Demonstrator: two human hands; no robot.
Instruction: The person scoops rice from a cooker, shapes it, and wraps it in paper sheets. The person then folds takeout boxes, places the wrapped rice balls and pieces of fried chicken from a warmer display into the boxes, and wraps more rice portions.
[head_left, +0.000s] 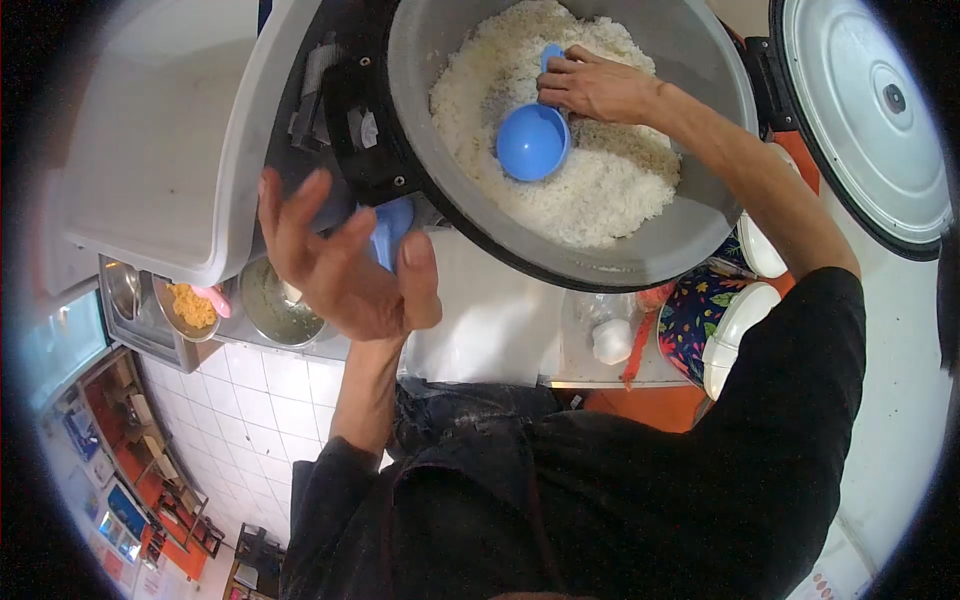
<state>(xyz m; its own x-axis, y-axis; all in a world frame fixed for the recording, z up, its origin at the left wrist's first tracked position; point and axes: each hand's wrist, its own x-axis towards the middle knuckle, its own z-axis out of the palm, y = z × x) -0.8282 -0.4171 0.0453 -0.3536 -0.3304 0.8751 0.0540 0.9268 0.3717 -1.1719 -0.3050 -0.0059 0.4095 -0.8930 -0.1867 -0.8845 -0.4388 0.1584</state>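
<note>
My right hand is closed around the handle of a blue plastic scoop. The scoop's round cup looks hollow side up and rests on or just above white cooked rice. This rice lies in a large grey pot with black handles. Fingers spread and holding nothing, my left hand hovers left of the pot, over the counter edge. Behind its thumb is another blue plastic item, partly hidden, so its kind is unclear.
A white tub stands at the left. Below it sit a bowl of orange-yellow food and a metal bowl. A round lid leans at the right. Patterned containers and a plastic bag are near the pot.
</note>
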